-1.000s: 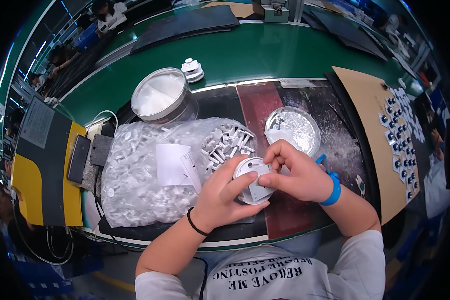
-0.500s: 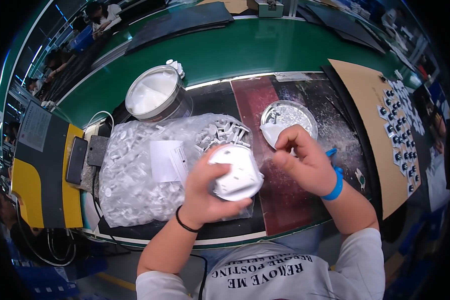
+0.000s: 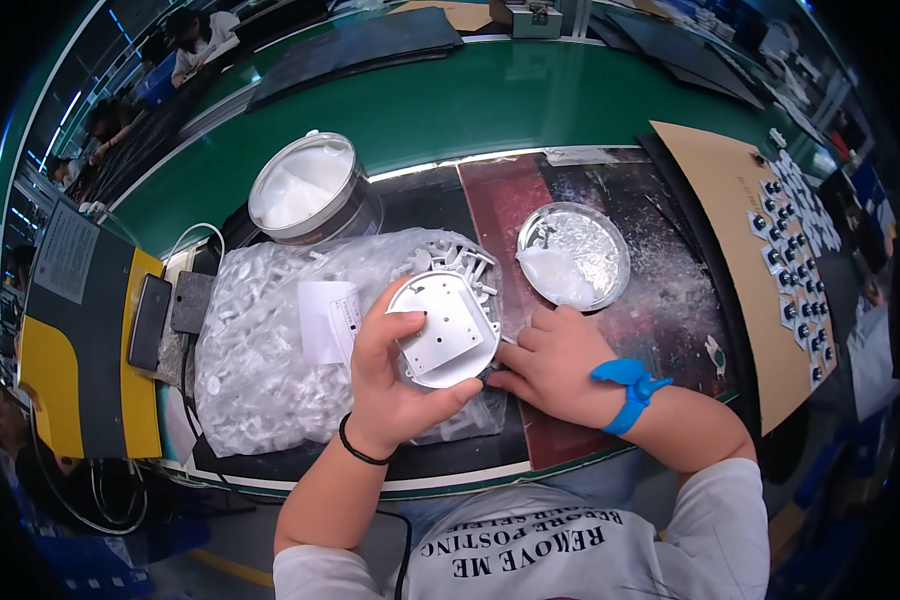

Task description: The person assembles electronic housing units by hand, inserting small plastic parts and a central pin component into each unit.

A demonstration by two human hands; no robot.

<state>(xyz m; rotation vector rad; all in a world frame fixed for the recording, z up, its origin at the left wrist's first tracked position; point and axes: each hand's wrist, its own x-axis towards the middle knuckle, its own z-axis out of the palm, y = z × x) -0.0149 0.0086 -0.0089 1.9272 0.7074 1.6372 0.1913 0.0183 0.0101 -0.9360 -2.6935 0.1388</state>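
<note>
A bag of parts [image 3: 270, 350] lies left of the dish [image 3: 573, 255], with a tin [image 3: 308, 192] behind the bag.

Blue wristband [image 3: 625, 390], black hairband [image 3: 355, 450], white T-shirt [image 3: 530, 550]

White round housing [image 3: 444, 330] in left hand [image 3: 395, 385]

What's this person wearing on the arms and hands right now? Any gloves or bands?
No gloves: both hands are bare. The left hand has a thin black band round the wrist. The right hand has a bright blue wristband with a loose tab. Short grey sleeves end above the elbows.
</note>
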